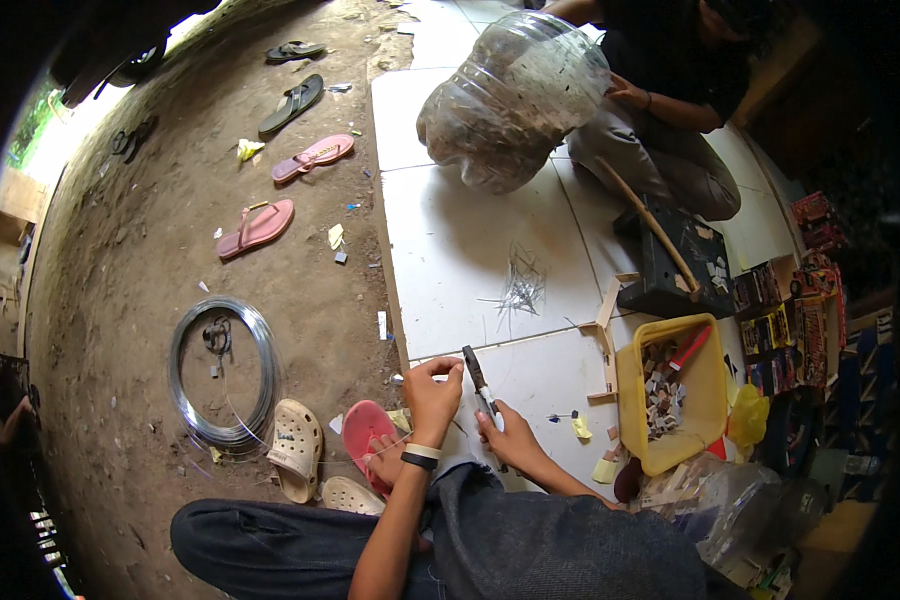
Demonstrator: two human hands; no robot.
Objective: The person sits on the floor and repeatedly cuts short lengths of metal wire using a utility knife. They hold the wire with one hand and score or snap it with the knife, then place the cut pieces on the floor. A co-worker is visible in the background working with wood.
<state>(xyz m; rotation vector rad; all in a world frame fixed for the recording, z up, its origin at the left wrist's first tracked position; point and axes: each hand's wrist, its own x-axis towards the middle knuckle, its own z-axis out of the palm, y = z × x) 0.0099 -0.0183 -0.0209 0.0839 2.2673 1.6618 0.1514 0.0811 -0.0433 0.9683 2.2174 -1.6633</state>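
Note:
My right hand (510, 438) is closed around the handles of a pair of pliers (477, 378), whose dark jaws point away from me. Right beside those jaws, my left hand (435, 402) has thumb and fingers pinched together on a thin wire that is hard to make out at the fingertips. That strand trails left, low over the sandals, towards a coil of silvery wire (177, 365) lying on the dirt floor. Beyond the pliers, a loose heap of short cut wires (522, 285) lies on the white tiles.
A yellow tub (625, 400) of small pieces with a red-handled tool stands at right, near a black block (660, 265) with a wooden-handled tool. Opposite, another person holds a big clear plastic bottle (530, 90). Sandals, including a beige clog (296, 440), lie at left.

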